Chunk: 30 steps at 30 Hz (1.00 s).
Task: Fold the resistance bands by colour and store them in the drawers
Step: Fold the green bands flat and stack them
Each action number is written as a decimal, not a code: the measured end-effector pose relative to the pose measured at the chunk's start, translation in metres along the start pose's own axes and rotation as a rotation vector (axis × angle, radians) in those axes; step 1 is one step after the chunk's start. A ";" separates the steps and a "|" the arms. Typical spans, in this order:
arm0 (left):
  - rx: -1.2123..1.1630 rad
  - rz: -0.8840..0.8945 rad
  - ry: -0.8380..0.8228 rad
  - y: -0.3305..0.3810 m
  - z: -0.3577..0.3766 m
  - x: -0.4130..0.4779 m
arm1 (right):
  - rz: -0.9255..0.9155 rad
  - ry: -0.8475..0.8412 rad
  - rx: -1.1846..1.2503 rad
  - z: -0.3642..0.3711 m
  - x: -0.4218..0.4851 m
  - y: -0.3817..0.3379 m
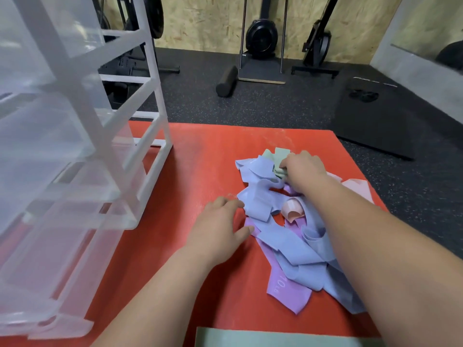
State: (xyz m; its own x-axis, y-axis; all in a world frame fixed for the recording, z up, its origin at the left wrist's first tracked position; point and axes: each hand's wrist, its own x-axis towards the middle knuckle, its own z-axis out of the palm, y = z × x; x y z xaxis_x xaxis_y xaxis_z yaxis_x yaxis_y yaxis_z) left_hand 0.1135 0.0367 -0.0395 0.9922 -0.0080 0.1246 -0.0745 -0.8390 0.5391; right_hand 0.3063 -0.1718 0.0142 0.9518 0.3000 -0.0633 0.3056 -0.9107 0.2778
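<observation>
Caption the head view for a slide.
Right hand pinches a green band in a tangled pile of bands on a red mat; left hand touches the pile, clear drawers alongside.

Smooth matt stretch bands [288,249], translucent frosted plastic drawers [62,171], ribbed red mat [200,151], speckled rubber floor [275,106].

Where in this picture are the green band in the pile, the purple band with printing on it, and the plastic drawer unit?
green band [278,154]: head view, on its far end at the top of the pile.
purple band [293,296]: head view, on its near end, beside the print.
drawer unit [162,121]: head view, on its white corner post.
</observation>
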 end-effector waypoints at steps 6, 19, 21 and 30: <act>-0.019 -0.004 -0.010 0.009 -0.013 -0.004 | 0.085 0.223 0.123 -0.038 -0.020 0.017; -0.038 0.054 0.072 0.033 -0.046 -0.033 | 0.077 0.754 0.320 -0.143 -0.131 0.067; -0.017 0.068 0.065 0.035 -0.047 -0.042 | 0.060 0.708 0.239 -0.112 -0.157 0.066; 0.099 0.111 -0.129 0.047 -0.038 -0.076 | 0.259 0.160 0.628 0.020 -0.238 0.049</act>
State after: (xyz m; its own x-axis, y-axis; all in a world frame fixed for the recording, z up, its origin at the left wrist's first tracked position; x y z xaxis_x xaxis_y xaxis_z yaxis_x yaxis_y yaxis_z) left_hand 0.0308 0.0189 0.0082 0.9836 -0.1676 0.0671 -0.1799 -0.8787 0.4423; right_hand 0.0953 -0.2934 0.0234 0.9953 0.0451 0.0859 0.0722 -0.9359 -0.3448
